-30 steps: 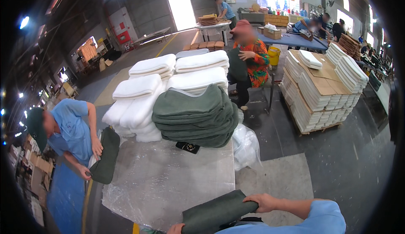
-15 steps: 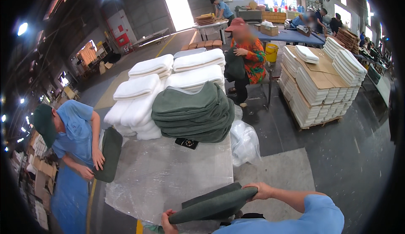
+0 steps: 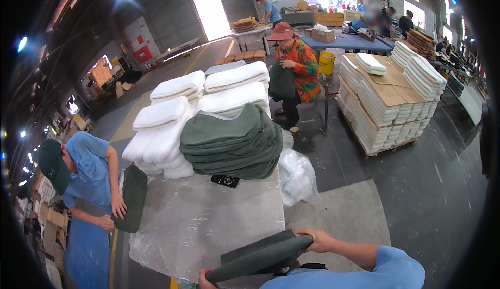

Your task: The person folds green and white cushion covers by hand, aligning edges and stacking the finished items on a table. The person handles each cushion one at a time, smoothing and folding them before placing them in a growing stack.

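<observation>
A dark green fabric cushion [image 3: 255,260] is stretched between my hands at the near edge of the plastic-covered table [image 3: 203,211]. My left hand [image 3: 205,278], partly cut off by the lower edge, grips its left end. The opposite end is in my right hand [image 3: 316,241], fingers wrapped over the corner. A darker flap [image 3: 255,246] of the piece shows along its far side. Farther up the table lies a tall stack of green cushion covers [image 3: 232,140], with a black phone [image 3: 225,180] in front of it.
White padding pieces [image 3: 166,112] are piled behind the green stack. At left, a co-worker [image 3: 88,169] handles another green cushion [image 3: 133,198]; a person in a patterned shirt [image 3: 304,67] holds one beyond. A loaded pallet [image 3: 385,106] and clear plastic bag [image 3: 297,174] are at right.
My view has shifted slightly, moving the scene a little left. Both my hands still hold the cushion, which has barely moved. The co-worker at left still handles the other cushion.
</observation>
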`<move>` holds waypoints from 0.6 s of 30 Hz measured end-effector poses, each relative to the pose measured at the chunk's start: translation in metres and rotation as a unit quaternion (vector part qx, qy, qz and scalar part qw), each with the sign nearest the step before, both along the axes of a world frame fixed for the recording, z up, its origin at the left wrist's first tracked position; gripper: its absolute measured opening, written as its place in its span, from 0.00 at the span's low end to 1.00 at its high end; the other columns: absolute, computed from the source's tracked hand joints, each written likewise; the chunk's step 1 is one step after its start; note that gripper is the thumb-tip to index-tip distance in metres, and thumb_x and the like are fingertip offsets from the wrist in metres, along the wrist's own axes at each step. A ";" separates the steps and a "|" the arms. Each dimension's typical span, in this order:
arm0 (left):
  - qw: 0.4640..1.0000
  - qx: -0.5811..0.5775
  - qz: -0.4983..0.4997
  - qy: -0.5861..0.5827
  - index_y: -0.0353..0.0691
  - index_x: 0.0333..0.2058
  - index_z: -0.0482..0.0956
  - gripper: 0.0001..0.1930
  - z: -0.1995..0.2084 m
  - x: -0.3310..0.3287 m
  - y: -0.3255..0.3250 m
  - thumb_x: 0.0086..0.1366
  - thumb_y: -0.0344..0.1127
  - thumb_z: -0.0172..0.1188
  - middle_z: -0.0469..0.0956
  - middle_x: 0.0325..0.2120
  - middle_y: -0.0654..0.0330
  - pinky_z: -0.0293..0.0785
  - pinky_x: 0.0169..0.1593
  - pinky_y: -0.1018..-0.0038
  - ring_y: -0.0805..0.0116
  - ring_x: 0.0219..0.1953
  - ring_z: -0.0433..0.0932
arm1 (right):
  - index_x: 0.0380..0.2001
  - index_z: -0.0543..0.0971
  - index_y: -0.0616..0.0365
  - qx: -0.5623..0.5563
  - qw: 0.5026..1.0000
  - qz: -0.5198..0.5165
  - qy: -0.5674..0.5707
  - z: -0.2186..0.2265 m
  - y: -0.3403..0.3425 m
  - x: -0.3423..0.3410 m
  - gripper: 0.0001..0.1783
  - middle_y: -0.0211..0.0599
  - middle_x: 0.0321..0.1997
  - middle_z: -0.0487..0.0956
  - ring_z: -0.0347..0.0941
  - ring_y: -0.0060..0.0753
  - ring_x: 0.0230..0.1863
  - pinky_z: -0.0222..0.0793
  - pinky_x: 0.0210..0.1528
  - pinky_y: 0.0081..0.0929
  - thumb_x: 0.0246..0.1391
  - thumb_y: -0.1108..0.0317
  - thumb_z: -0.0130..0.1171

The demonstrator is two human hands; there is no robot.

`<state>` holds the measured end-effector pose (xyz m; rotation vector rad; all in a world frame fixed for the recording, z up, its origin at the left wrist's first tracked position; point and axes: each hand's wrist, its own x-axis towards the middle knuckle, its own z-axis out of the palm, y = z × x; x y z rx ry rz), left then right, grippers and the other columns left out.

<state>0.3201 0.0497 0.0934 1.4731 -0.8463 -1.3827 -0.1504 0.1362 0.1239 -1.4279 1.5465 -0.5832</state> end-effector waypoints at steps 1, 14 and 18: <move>0.996 0.036 -0.040 -0.070 0.38 0.60 0.81 0.29 -0.003 0.001 0.005 0.77 0.58 0.52 0.85 0.50 0.50 0.73 0.63 0.60 0.55 0.55 0.81 | 0.68 0.75 0.47 0.014 1.000 0.003 0.015 -0.008 0.000 -0.001 0.43 0.39 0.66 0.79 0.73 0.35 0.68 0.67 0.70 0.35 0.51 0.54 0.81; 0.906 0.174 -0.235 -0.305 0.30 0.67 0.73 0.41 0.036 0.005 0.049 0.71 0.64 0.60 0.76 0.62 0.35 0.66 0.71 0.59 0.45 0.69 0.72 | 0.80 0.40 0.66 0.415 0.895 0.015 -0.163 -0.007 -0.038 -0.004 0.77 0.56 0.83 0.52 0.49 0.49 0.83 0.55 0.79 0.44 0.49 0.31 0.75; 0.886 0.198 -0.278 -0.315 0.31 0.67 0.73 0.42 0.019 0.002 0.025 0.71 0.64 0.60 0.76 0.63 0.35 0.66 0.71 0.58 0.44 0.69 0.71 | 0.78 0.44 0.73 0.406 0.912 -0.001 -0.060 -0.044 -0.045 0.001 0.79 0.62 0.79 0.58 0.56 0.53 0.80 0.59 0.77 0.44 0.46 0.23 0.72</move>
